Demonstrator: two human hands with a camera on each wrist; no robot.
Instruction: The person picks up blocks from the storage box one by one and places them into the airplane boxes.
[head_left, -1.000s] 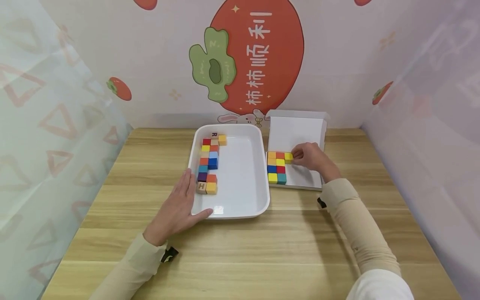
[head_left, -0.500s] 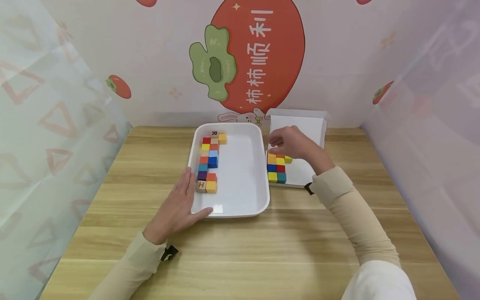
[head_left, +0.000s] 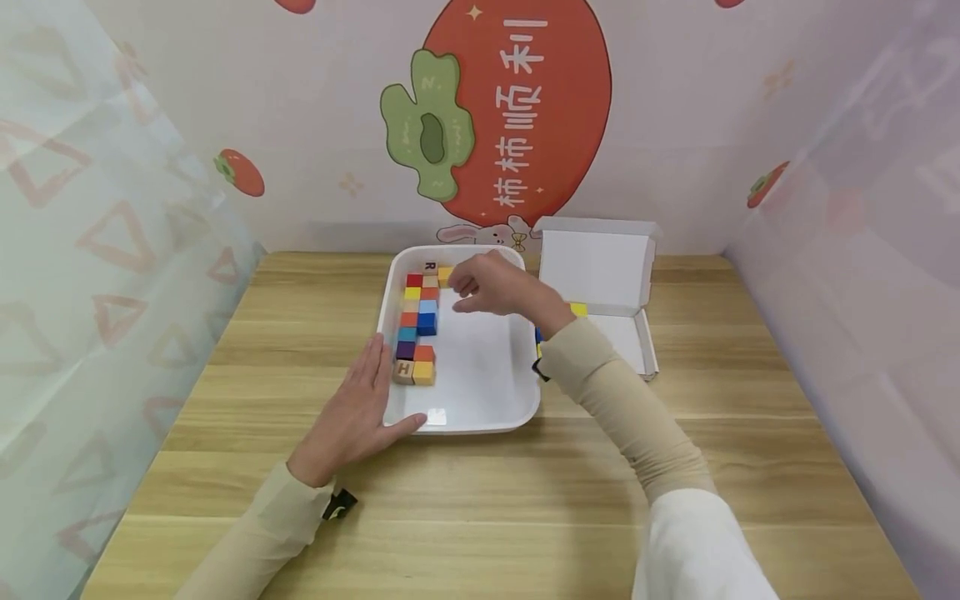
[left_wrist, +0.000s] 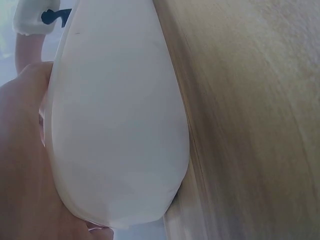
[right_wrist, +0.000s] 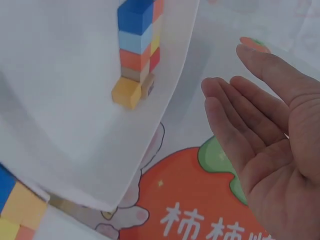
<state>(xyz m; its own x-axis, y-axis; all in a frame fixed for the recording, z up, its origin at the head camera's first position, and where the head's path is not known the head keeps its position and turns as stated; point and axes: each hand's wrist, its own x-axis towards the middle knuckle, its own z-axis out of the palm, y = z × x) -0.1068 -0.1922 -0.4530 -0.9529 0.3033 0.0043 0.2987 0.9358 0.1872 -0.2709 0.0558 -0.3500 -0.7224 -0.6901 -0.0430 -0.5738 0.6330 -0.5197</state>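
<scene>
A white tray [head_left: 480, 383] holds coloured cube blocks [head_left: 426, 323] lined up in two columns along its left side. Over the tray's upper middle is my right hand [head_left: 495, 283], its fingertips close beside the orange-yellow block [head_left: 446, 277] at the top. The right wrist view shows that hand [right_wrist: 270, 135] with nothing between thumb and fingers. My left hand [head_left: 352, 425] rests on the tray's near left corner, fingers straight along the left rim and thumb along the front rim. In the left wrist view the tray's outer wall [left_wrist: 120, 115] fills the middle.
Right of the tray lies a white box [head_left: 622, 337] with its lid [head_left: 596, 262] raised. A yellow block [head_left: 577, 309] shows in it; my right forearm covers most of the box's other blocks. A wooden table [head_left: 480, 517] lies beneath, and a printed backdrop [head_left: 330, 125] stands behind.
My right hand has let go of the yellow block in the box and moved left, over the tray. My left hand has stayed on the tray's corner.
</scene>
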